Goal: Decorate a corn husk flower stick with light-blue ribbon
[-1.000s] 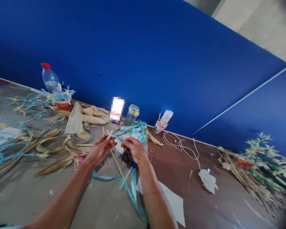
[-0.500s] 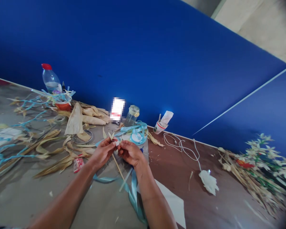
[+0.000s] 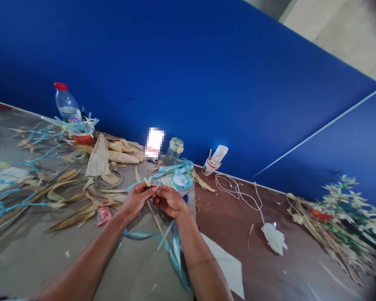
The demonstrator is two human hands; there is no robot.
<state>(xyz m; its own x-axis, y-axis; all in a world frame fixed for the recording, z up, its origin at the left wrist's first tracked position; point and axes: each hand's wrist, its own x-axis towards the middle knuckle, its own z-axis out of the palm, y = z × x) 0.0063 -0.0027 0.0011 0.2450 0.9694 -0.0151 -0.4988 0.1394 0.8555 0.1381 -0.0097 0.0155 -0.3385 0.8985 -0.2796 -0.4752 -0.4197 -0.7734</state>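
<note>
In the head view my left hand [image 3: 140, 196] is closed in a pinch around a small pale husk flower [image 3: 148, 181], whose petals stand above the fingers. A thin tan stick [image 3: 156, 218] slants down from below this hand. My right hand [image 3: 169, 201] meets it fingertip to fingertip, closed too. A small pale bit [image 3: 158, 186] shows at its fingertips; the fingers hide what they grip. Light blue ribbon [image 3: 175, 246] hangs and curls under the right wrist. More blue ribbon [image 3: 182, 171] lies looped just beyond the hands.
Dried corn husks [image 3: 119, 151] and blue-wrapped stems [image 3: 21, 205] cover the left side. A red-capped bottle [image 3: 66, 102], a lit phone [image 3: 154, 143], a jar [image 3: 174, 150] and a cup [image 3: 209, 166] stand along the blue partition [image 3: 188, 75]. A white cable [image 3: 238, 188] and white flowers [image 3: 351, 205] lie rightward.
Both hands stay almost in place, with fingertips drawn slightly closer together. The white bit between them shows less than before. Everything else on the table looks the same.
</note>
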